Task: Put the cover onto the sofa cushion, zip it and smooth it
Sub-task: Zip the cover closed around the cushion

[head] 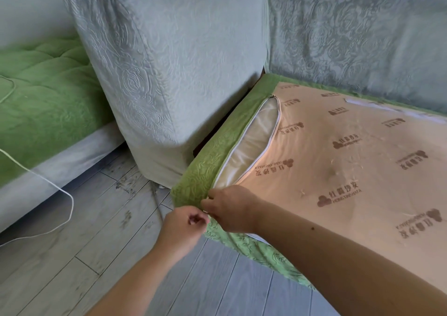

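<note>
The left hand [183,228] curls its fingers beside the near corner; whether they pinch a zip pull cannot be told. Touching it, the right hand [232,209] grips the green cover [205,160] at the seam, likely bracing it for zipping. Beyond, the open zip [274,126] bares the white cushion [251,146], which lies on the sofa [338,37].

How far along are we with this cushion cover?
Done: the cover is pulled over the cushion. In hand: the right hand pinches its near corner; the left hand sits beside, grip unclear. Left: the zip gapes open along the side, then smoothing.
</note>
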